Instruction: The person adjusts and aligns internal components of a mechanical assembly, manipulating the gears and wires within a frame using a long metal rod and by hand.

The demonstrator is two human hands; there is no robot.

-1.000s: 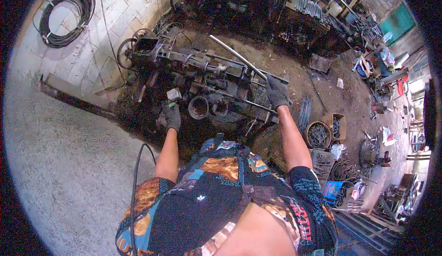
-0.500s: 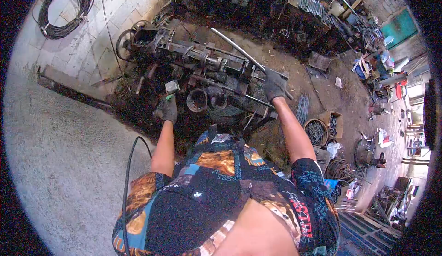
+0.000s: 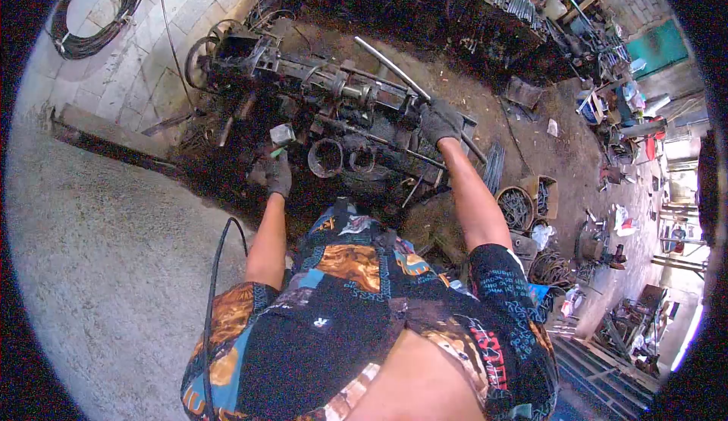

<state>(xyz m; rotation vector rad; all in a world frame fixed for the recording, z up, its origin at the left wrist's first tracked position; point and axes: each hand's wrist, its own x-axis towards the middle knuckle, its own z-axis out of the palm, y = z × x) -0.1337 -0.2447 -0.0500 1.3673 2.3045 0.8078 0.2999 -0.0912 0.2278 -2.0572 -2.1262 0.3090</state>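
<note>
My left hand [image 3: 277, 175], in a dark glove, is closed around a tool with a pale blocky head [image 3: 281, 134] and a bit of green below the head. The head points away from me, left of two round metal openings on the machine. My right hand [image 3: 441, 124], also gloved, grips a long metal pipe [image 3: 390, 65] that slants from upper left to lower right over the machine's right end. Beneath and beyond both hands lies a greasy machine [image 3: 334, 87] with shafts and a wheel at its far left.
A steel beam [image 3: 114, 144] lies at the left, by the pale concrete floor. A cable coil [image 3: 98, 12] hangs on the block wall. To the right are metal rods [image 3: 494, 169], a round container of metal pieces [image 3: 515, 209] and a box [image 3: 543, 196]. A dark cluttered bench runs along the back.
The view has shifted slightly. The pipe in my right hand slants a little more steeply, its far end a bit further right. My left hand keeps hold of the blocky-headed tool.
</note>
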